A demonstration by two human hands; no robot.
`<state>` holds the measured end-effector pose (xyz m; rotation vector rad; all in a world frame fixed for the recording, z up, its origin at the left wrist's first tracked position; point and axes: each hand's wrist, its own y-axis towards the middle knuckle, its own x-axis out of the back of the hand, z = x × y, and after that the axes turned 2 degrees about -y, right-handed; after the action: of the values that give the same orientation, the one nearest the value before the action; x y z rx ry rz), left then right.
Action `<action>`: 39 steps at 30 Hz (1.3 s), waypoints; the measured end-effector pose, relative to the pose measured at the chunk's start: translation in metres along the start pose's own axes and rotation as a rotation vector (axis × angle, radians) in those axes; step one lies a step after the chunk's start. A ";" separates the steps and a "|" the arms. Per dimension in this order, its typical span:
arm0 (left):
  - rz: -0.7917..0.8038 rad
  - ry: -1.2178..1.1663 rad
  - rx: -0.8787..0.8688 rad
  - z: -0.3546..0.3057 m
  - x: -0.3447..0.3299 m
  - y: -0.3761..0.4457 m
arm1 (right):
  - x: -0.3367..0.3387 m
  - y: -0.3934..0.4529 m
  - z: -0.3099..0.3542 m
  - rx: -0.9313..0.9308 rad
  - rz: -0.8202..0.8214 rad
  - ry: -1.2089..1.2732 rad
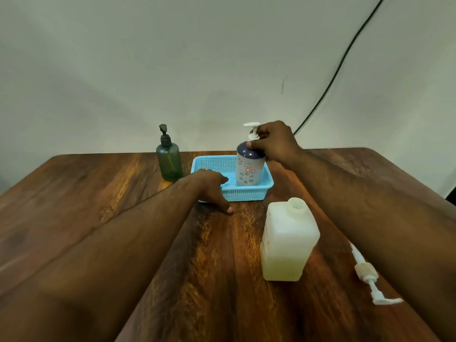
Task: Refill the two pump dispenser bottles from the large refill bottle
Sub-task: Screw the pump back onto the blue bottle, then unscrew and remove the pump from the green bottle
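patterned dispenser gripped at the neck, still in the basket

the patterned pump bottle [249,166] stands upright in the right part of the blue basket [267,185], its white pump still fitted. the right hand [274,141] is closed around the bottle's neck and collar, thumb on the dark shoulder. the left hand [212,186] holds nothing; its fingers are spread loosely, resting on the basket's front left corner and on the counter [217,255].

the step in hand is judged to be lifting the bottle out or unscrewing its pump. either is best done with the body kept upright and the basket steadied by the left hand, so the light basket is not dragged along.

the large refill bottle [288,240] stands uncapped just in front of the basket, partly filled with pale liquid; its open mouth could be knocked by the right forearm. its detached pump [367,275] lies on the counter to the right. the green dispenser [169,161] stands left of the basket, pump on, clear of both hands.
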<state>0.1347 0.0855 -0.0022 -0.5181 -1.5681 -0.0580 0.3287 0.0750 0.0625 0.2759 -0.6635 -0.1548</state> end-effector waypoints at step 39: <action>-0.682 -0.773 0.216 0.130 -0.072 -0.120 | -0.108 -0.030 0.146 0.344 0.123 -0.097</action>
<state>-0.0315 0.0034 -0.0488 0.2296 -2.4187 -0.2229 0.1519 0.0417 0.1004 0.5590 -0.8013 0.0658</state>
